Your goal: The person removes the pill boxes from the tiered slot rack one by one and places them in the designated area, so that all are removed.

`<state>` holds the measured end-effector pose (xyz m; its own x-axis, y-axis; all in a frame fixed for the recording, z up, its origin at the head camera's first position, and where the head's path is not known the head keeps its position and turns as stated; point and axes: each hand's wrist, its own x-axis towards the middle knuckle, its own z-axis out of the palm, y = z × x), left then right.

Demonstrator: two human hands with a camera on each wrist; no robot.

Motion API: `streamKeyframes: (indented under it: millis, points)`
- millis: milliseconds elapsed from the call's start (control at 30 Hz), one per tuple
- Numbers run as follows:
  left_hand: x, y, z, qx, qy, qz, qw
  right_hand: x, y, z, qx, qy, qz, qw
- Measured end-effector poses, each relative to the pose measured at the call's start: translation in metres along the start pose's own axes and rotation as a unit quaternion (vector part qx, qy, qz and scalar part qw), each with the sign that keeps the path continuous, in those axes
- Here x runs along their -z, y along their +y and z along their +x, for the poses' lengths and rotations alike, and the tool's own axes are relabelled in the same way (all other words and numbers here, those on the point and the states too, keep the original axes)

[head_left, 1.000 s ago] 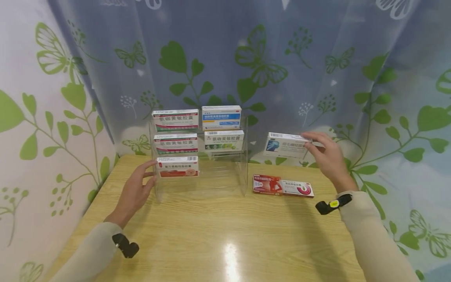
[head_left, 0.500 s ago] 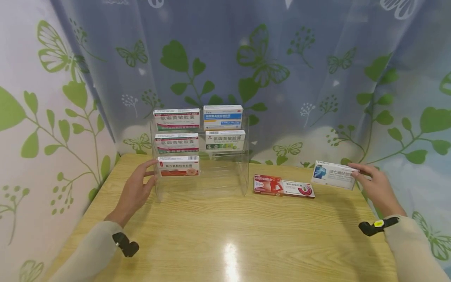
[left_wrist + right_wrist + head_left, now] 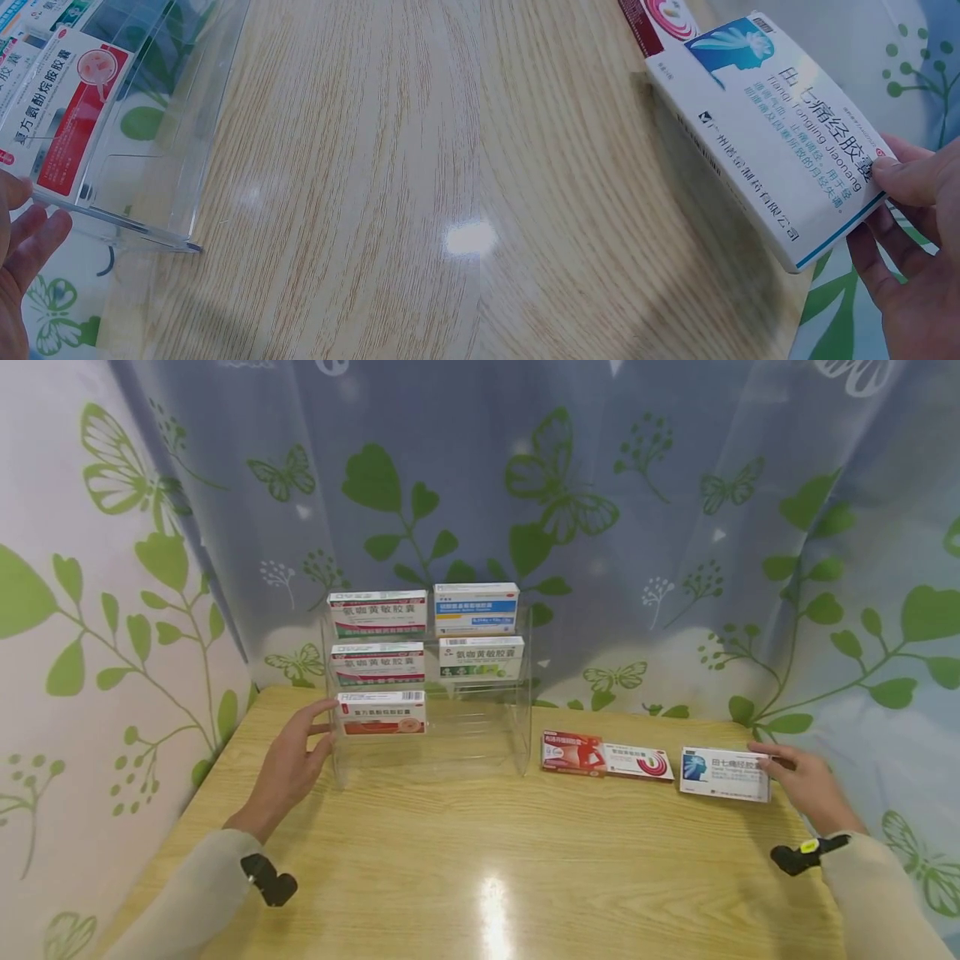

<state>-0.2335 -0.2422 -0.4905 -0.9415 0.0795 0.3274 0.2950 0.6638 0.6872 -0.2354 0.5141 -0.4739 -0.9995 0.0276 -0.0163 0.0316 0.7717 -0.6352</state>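
My right hand [image 3: 812,787] pinches one end of a white medicine box [image 3: 724,775] with a blue head picture, low over the table at the right. In the right wrist view the thumb [image 3: 907,180] lies on the printed face and the other fingers are behind; a shadow falls below the box. My left hand [image 3: 288,768] holds the left side of a clear acrylic display rack [image 3: 468,747]. Its fingertips [image 3: 52,225] are at the side panel, beside a red-and-white medicine box [image 3: 382,713] on the lowest filled tier.
Higher tiers hold two red-green boxes [image 3: 377,664], a blue-and-white box [image 3: 476,610] and a green-and-white box [image 3: 481,660]. Right of the rack, a red box [image 3: 572,752] and a white box with pink rings [image 3: 639,762] lie on the wooden table [image 3: 420,860]. Patterned curtain [image 3: 450,485] stands behind.
My right hand has carried the white medicine box rightward and down, from above the two lying boxes to beside them. My left hand stays at the rack.
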Motion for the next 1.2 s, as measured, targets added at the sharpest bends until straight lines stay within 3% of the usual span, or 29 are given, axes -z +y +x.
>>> streamKeyframes:
  millis: [200,333,600,900,1200]
  points:
    - [0.000,-0.001,0.000,0.001,-0.002,-0.001,1.0000,-0.013,0.011,0.003,0.003,0.048,0.004,0.999]
    - [0.000,-0.001,0.000,-0.006,0.006,-0.001,1.0000,-0.022,0.015,0.005,-0.019,0.088,0.009,0.996]
    - [-0.003,0.002,0.001,-0.020,0.016,-0.001,0.9997,-0.034,0.025,-0.001,-0.051,0.068,0.036,0.996]
    - [-0.001,0.003,0.001,-0.015,0.015,0.000,0.9998,-0.047,0.034,-0.008,-0.052,0.054,-0.031,0.997]
    - [-0.001,0.004,-0.001,-0.013,0.017,0.007,0.9997,-0.058,0.032,-0.002,-0.075,0.085,-0.040,0.993]
